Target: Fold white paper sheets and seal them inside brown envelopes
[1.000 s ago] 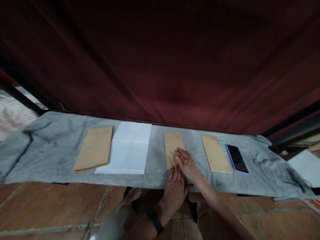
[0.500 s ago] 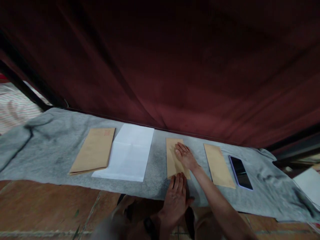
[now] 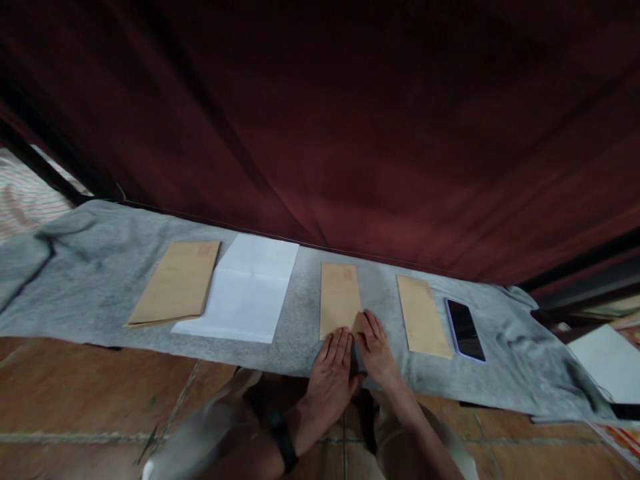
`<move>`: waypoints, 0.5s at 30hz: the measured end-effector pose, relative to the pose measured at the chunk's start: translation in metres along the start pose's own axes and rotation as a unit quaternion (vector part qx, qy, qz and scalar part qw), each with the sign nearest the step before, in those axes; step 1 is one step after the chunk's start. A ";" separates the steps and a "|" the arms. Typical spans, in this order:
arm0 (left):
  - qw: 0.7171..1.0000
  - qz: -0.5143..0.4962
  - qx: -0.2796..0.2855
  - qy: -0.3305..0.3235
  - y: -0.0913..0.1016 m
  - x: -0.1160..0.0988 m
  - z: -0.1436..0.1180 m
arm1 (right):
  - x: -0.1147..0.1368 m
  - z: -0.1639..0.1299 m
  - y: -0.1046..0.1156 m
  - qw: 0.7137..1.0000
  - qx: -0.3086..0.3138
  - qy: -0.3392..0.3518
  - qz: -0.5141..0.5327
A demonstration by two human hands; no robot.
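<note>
Both hands lie flat, fingers extended, pinching nothing: left hand [image 3: 333,363] and right hand [image 3: 376,347] press the near edge of the middle envelope [image 3: 339,299] at 12 o'clock on the grey cloth [image 3: 100,280]. Keep pressure even; smooth outward.

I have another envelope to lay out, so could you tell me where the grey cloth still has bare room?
The grey cloth is bare left of the envelope stack, and right of the phone. It is crowded where both hands meet the middle envelope.
</note>
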State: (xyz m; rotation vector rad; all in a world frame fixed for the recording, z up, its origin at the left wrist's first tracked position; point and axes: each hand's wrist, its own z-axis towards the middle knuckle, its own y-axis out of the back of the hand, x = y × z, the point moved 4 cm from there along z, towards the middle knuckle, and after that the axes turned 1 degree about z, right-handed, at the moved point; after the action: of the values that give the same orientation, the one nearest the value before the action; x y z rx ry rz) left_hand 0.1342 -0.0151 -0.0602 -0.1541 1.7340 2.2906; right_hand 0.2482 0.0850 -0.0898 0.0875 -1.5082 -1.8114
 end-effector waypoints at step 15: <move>0.997 0.071 -0.019 0.027 0.003 0.012 -0.005 | -0.005 -0.002 0.013 0.999 0.001 -0.031 -0.025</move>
State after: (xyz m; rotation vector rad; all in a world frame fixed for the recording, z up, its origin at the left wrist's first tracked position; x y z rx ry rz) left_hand 0.1214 -0.0191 -0.0615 -0.1058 1.7809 2.4428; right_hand 0.2590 0.0861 -0.0815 0.0726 -1.5631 -1.8680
